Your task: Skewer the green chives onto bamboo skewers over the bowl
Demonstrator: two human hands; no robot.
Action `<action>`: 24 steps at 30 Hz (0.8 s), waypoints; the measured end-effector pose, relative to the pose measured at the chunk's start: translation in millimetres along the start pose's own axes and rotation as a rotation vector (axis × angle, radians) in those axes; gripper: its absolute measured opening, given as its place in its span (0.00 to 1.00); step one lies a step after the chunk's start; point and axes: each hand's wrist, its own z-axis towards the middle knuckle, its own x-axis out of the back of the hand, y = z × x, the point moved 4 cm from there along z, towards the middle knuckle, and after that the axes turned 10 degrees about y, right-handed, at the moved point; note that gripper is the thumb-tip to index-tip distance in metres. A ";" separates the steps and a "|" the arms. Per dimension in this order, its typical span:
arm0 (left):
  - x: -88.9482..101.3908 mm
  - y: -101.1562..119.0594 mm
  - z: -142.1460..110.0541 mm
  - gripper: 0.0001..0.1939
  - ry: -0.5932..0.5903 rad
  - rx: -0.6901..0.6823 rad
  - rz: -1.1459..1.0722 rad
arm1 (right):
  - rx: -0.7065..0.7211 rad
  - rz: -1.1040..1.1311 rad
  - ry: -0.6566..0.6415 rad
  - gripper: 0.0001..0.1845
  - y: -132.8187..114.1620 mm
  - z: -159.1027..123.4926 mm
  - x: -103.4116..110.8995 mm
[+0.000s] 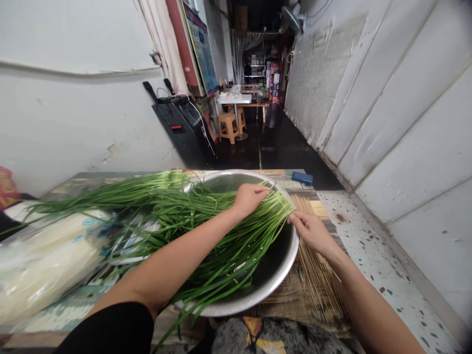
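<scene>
A large heap of garlic chives (206, 211) lies in and across a wide metal basin (291, 260), with the pale stem ends to the right. My left hand (252, 199) reaches over the heap, fingers pinched on chives near their pale ends. At the basin's right rim, my right hand (311, 230) pinches the tips of the stems between thumb and finger. Exactly how many stems each hand grips cannot be made out. Beside the right hand, many thin bamboo skewers (317, 275) lie spread on the wooden table (283, 300).
Another bundle of chives (147, 189) rests left of the basin. A clear plastic bag with pale contents (55, 255) lies at the left. Behind the basin is a dark blue box (302, 178). A black machine (184, 123), stools (228, 127) and a white table (236, 99) stand farther back.
</scene>
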 end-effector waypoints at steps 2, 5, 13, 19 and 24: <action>-0.6 1.2 -1.4 0.10 -0.016 -0.026 0.023 | 0.000 -0.001 -0.002 0.14 0.4 0.0 -0.5; -0.9 5.6 -2.6 0.11 -0.069 -0.067 0.066 | -0.003 0.001 0.000 0.14 1.4 -0.1 -0.9; 17.1 12.2 14.7 0.14 -0.272 -0.215 0.306 | 0.006 -0.005 0.004 0.15 2.0 0.4 -1.0; 25.6 -16.6 17.2 0.14 -0.174 -0.122 0.718 | 0.011 -0.004 0.010 0.15 0.7 1.2 0.2; 17.5 -30.0 15.0 0.12 -0.189 -0.163 0.681 | 0.011 -0.013 0.016 0.15 -0.4 0.6 0.6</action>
